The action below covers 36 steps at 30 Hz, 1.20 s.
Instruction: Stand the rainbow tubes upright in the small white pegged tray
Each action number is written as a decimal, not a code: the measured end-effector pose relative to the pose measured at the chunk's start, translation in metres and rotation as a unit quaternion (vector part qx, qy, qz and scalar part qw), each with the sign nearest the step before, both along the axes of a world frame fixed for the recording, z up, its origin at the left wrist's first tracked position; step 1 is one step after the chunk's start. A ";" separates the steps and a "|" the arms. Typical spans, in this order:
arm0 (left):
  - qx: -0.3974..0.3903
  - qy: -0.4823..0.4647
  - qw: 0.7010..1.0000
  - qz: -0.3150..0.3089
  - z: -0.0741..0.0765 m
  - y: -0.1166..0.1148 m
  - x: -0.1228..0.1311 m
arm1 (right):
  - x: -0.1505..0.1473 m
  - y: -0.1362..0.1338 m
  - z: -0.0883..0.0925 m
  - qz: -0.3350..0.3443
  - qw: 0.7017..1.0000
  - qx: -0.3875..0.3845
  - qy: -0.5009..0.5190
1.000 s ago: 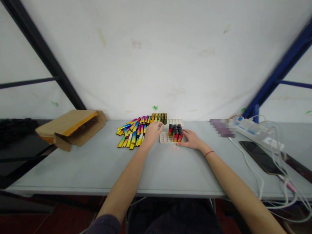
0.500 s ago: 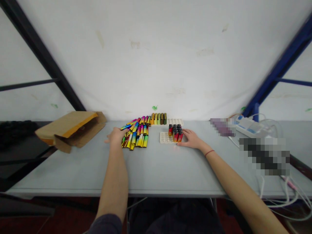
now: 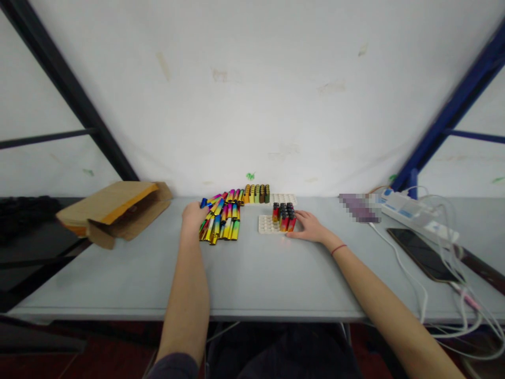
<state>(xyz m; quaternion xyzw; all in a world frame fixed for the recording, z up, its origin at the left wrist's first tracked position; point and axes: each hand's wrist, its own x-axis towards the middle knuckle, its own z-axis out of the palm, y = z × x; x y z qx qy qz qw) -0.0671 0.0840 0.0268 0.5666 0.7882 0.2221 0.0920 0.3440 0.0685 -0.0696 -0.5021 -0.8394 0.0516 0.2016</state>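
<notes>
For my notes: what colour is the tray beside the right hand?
The tray is white; head view.

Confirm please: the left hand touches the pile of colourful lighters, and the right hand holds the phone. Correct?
Wrong in one part. The head view shows the right hand at the white tray; the phone lies apart, untouched. The left hand does touch the pile.

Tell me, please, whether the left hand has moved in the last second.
Yes. The left hand went left, away from the white tray, to the lighter pile's left edge.

Glossy metallic lighters, matt plastic tray
</notes>
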 end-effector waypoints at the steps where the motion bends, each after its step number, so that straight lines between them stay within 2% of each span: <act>1: 0.033 -0.014 0.999 -0.023 0.003 0.000 0.005 | 0.000 0.000 0.000 0.000 1.000 -0.001 -0.002; 4: 0.105 -0.140 0.979 -0.101 0.007 -0.001 0.028 | 0.001 0.001 0.000 0.001 1.000 -0.002 -0.004; 5: 0.112 -0.208 0.962 -0.134 0.007 -0.001 0.038 | 0.001 0.001 0.000 0.001 1.000 -0.001 -0.003; 8: 0.092 -0.399 0.887 -0.214 0.006 -0.003 0.071 | 0.001 0.000 0.000 -0.002 1.000 -0.001 -0.003; 11: 0.043 -0.551 0.809 -0.201 0.005 -0.007 0.101 | 0.000 -0.002 0.001 -0.005 1.000 -0.001 -0.005; 13: 0.011 -0.607 0.771 -0.191 0.004 -0.010 0.118 | -0.001 -0.002 0.002 -0.006 1.000 -0.003 -0.007; 14: 0.000 -0.616 0.764 -0.192 0.002 -0.012 0.125 | -0.001 -0.002 0.002 -0.005 1.000 -0.004 -0.008; 19: -0.029 -0.599 0.768 -0.223 -0.008 -0.020 0.147 | 0.000 -0.001 0.001 0.003 1.000 0.001 -0.009; 23: -0.062 -0.652 0.725 -0.213 -0.012 -0.021 0.156 | 0.001 0.000 0.000 -0.002 1.000 0.001 -0.009; 25: -0.069 -0.668 0.714 -0.195 -0.013 -0.022 0.159 | 0.000 0.000 0.001 -0.001 1.000 0.003 -0.009; 36: -0.019 -0.669 0.733 -0.124 -0.024 -0.025 0.173 | -0.001 -0.002 0.004 -0.006 1.000 -0.002 -0.017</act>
